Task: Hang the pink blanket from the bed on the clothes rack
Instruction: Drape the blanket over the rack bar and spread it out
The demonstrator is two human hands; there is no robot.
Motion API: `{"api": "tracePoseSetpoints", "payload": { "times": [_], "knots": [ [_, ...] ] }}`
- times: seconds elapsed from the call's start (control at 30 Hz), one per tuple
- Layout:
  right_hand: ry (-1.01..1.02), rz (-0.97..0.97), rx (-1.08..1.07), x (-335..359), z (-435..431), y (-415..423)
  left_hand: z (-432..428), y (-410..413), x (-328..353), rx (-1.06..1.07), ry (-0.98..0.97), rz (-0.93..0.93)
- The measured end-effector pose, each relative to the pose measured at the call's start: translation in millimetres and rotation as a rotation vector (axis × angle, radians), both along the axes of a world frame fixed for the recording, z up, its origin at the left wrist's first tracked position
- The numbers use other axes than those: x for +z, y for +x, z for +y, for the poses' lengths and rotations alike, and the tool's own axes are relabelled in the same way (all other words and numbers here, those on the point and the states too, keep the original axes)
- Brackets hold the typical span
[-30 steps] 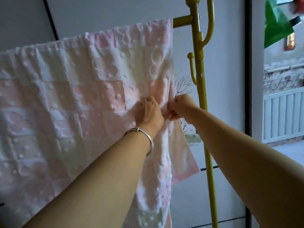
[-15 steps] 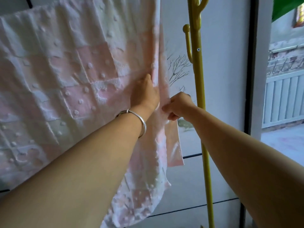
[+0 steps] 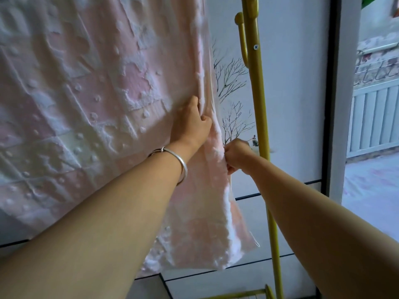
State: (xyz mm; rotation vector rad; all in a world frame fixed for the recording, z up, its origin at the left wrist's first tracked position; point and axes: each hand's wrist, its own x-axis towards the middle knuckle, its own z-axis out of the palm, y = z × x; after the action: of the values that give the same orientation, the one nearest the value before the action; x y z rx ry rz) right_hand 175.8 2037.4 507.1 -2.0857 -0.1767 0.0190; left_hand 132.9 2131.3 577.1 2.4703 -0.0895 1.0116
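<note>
The pink blanket (image 3: 90, 100), textured with white and pink squares and raised dots, hangs down across the left and middle of the view; its top and the rail it hangs from are out of frame. My left hand (image 3: 191, 124), a silver bangle on its wrist, grips the blanket's right edge. Just below and to the right, my right hand (image 3: 236, 154) pinches the same edge in a fist. The yellow clothes rack (image 3: 259, 117) has its upright post right of both hands, with a hook near the top.
A white wall panel (image 3: 291, 93) with a bare-tree picture stands behind the rack. To the right, an open doorway (image 3: 371, 147) shows a pale fence and ground outside. The rack's yellow base bar (image 3: 237, 294) runs along the bottom edge.
The view has dropped down the blanket, so the top rail has left the frame. Both hands have slid down the right edge, the right hand lower than the left.
</note>
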Motion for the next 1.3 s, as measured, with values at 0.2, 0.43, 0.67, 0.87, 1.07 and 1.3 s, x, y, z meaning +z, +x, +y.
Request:
{"api": "tracePoseSetpoints", "payload": {
  "times": [0.2,0.43,0.67,0.87,1.07,1.3],
  "knots": [
    [0.006,0.022,-0.030,-1,1,0,2,2,3,-0.014,0.016,-0.044],
    [-0.048,0.075,-0.043,-5,0,-3,7,2,5,-0.029,0.017,-0.062],
    [0.124,-0.299,-0.381,48,14,-10,30,-4,11,-0.087,0.023,-0.127],
    [0.111,-1.031,-0.547,130,74,-59,94,-36,33,-0.029,0.016,-0.300],
    [-0.056,-1.127,-0.089,151,197,-101,196,-72,53,0.135,-0.032,-0.381],
    [-0.068,-0.982,0.113,152,358,-133,358,-110,70,0.338,-0.116,-0.465]
  ]
}}
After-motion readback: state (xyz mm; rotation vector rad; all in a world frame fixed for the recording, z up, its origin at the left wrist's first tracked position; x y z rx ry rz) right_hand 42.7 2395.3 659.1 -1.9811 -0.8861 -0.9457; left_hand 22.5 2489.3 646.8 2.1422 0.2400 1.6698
